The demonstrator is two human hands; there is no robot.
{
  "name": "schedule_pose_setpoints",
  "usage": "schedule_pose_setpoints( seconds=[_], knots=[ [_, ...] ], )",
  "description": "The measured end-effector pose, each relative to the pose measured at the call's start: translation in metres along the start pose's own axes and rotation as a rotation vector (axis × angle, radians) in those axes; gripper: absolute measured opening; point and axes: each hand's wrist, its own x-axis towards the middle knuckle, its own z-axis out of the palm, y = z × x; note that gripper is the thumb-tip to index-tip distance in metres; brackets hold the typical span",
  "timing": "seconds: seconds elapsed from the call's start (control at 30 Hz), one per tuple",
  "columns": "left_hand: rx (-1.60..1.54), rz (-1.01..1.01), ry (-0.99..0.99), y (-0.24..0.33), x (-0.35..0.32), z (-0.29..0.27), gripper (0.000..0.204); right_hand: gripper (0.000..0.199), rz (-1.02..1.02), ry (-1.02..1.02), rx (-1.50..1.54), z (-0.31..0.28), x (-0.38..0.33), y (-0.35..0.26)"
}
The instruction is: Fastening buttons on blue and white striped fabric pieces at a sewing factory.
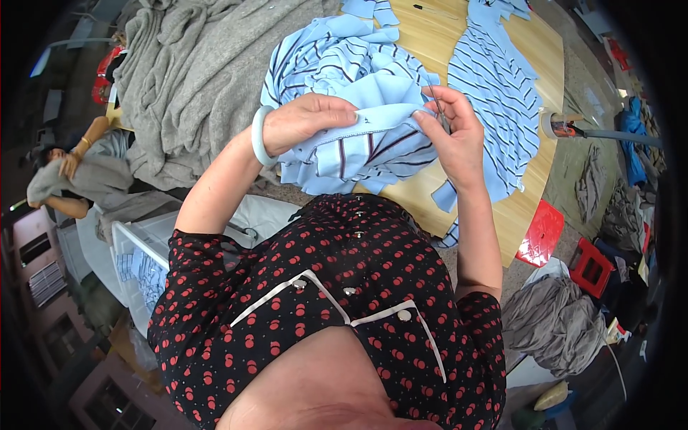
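A light blue knit garment with dark and white stripes (383, 150) is stretched between my hands above the table. My left hand (304, 122), with a pale bangle at the wrist, pinches its plain blue band (383, 116) between thumb and fingers. A small dark thread or mark shows on that band. The other end of the band is pinched by my right hand (455, 132). A thin dark metal tool (438, 104), perhaps thread snips, also rests in the right fingers, partly hidden. Behind lies a heap of the same blue striped knit (330, 61).
More blue striped knit (494, 100) lies on the wooden table (423, 43) at right. A large grey knit pile (193, 72) covers the left. Below it stands a white bin (125, 247). Red stools (541, 233) are at right. Another person (79, 168) handles grey cloth at far left.
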Motion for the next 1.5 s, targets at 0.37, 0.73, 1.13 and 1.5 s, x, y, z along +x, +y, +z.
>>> schedule_pose_setpoints(
  seconds=[0.37, 0.73, 1.13, 1.5],
  knots=[
    [-0.265, 0.058, 0.094, 0.004, 0.003, 0.008, 0.015, 0.023, -0.319, -0.057, -0.515, 0.019, -0.012, -0.011],
    [-0.253, 0.101, 0.046, 0.0, 0.01, 0.015, 0.015, 0.021, -0.192, -0.034, -0.439, 0.024, -0.014, -0.013],
    [-0.293, 0.064, 0.049, -0.001, 0.012, 0.013, 0.015, 0.02, -0.131, 0.005, -0.381, 0.025, -0.017, -0.009],
    [-0.024, 0.019, 0.001, 0.016, 0.005, 0.008, 0.02, 0.037, 0.03, -0.092, 0.021, 0.016, -0.003, -0.006]
  ],
)
